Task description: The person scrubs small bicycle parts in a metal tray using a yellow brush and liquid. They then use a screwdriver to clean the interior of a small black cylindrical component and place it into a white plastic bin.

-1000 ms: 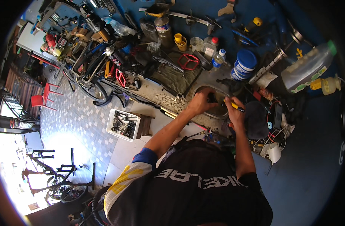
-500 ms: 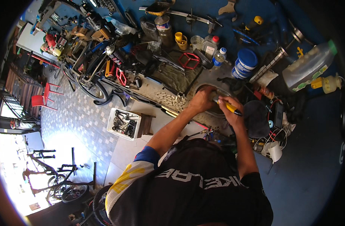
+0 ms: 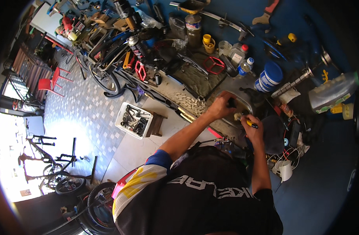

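Note:
My left hand (image 3: 218,108) reaches over a metal basin (image 3: 248,102) on the bench, its fingers closed on a small dark part (image 3: 231,103) whose kind I cannot make out. My right hand (image 3: 255,134) grips a brush by its yellow and black handle (image 3: 251,124). The brush's pale bristles (image 3: 237,116) point toward the left hand, a short way off the dark part. Left of the basin, a bike chain (image 3: 190,102) lies bunched on the bench top.
A red bike pedal (image 3: 215,65) rests on a dark cloth (image 3: 195,80) beyond the chain. Bottles (image 3: 245,67) and a blue-and-white tub (image 3: 268,77) stand behind the basin. A white basket (image 3: 148,127) of metal parts sits on a wooden stool (image 3: 158,124). Cables (image 3: 293,152) lie at right.
The view has shifted, so the bench sits farther right. My hands have drawn apart, and the brush bristles and the dark part now show between them.

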Demonstrator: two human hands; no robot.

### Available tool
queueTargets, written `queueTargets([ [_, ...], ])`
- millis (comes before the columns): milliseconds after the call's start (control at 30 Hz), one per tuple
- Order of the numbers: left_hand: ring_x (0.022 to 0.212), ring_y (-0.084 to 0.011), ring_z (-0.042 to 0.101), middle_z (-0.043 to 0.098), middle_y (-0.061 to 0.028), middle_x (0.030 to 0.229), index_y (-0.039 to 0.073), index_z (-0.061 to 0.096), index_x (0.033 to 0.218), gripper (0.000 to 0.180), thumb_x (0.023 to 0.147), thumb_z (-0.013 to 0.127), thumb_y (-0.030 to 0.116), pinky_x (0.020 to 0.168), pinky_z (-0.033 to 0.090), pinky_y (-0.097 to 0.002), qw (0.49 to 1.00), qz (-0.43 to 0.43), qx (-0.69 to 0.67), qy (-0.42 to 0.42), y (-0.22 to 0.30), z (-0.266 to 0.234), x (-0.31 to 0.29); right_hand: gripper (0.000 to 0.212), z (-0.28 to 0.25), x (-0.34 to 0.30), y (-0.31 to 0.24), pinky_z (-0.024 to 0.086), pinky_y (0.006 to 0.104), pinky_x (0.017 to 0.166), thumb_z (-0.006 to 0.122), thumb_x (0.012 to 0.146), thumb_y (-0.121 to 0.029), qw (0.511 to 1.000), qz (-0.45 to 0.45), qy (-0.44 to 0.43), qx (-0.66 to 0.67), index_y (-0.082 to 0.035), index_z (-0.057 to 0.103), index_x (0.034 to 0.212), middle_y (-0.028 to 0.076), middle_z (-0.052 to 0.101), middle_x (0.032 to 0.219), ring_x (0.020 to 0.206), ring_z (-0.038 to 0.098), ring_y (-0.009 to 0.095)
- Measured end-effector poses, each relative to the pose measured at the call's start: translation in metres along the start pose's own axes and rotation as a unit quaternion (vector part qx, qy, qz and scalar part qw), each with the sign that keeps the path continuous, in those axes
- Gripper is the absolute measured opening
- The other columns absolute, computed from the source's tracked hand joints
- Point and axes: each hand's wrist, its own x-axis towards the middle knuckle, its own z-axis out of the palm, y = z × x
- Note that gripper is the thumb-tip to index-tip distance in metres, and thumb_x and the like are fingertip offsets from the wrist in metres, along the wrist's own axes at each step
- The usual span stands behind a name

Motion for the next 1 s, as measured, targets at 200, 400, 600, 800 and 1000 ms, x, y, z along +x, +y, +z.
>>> queueTargets([
  [200,0.112,-0.0397,0.064,0.066,-0.0213,0.117,0.006,0.060,0.124,0.060,0.071,0.086,0.017,0.094,0.054,-0.0451,0.999,-0.032,0.018,-0.017,0.000,0.004,-0.005,0.024,-0.005,0.013,-0.031,0.052,0.0361,0.069,0.073,0.092,-0.029,0.994,0.023,0.047,0.092,-0.005,0.072,0.095,0.015,0.072,0.082,0.076,0.070,0.024],
  [400,0.110,-0.0410,0.066,0.068,-0.0243,0.115,0.000,0.056,0.128,0.069,0.070,0.088,0.022,0.091,0.054,-0.0459,0.998,-0.031,0.028,-0.041,0.018,-0.003,-0.003,0.029,-0.006,0.031,-0.018,0.052,0.0337,0.073,0.069,0.098,-0.030,0.998,-0.016,0.061,0.003,-0.001,0.072,0.101,0.013,0.073,0.087,0.081,0.069,0.019],
  [600,0.110,-0.0383,0.066,0.065,-0.0241,0.119,0.000,0.058,0.130,0.068,0.071,0.087,0.018,0.092,0.055,-0.0441,0.999,-0.001,0.038,0.017,-0.005,0.002,-0.006,0.029,0.001,0.031,-0.030,0.051,0.0321,0.069,0.067,0.099,-0.030,0.993,-0.018,0.039,0.108,-0.001,0.072,0.097,0.007,0.072,0.083,0.075,0.067,0.016],
  [800,0.109,-0.0364,0.066,0.065,-0.0226,0.117,0.007,0.058,0.127,0.066,0.068,0.087,0.015,0.092,0.056,-0.0420,0.999,-0.030,-0.010,0.025,-0.001,-0.008,-0.009,0.025,0.006,0.013,-0.002,0.051,0.0406,0.067,0.072,0.091,-0.031,0.997,-0.011,-0.033,-0.062,-0.006,0.072,0.094,0.018,0.069,0.082,0.076,0.068,0.033],
  [1000,0.109,-0.0351,0.068,0.068,-0.0171,0.122,0.009,0.058,0.131,0.071,0.068,0.089,0.020,0.092,0.056,-0.0429,0.999,-0.048,0.013,0.002,-0.007,-0.001,-0.007,0.026,-0.005,0.013,-0.030,0.051,0.0350,0.067,0.071,0.094,-0.031,0.998,0.010,0.019,0.063,-0.005,0.073,0.096,0.013,0.070,0.081,0.074,0.067,0.023],
])
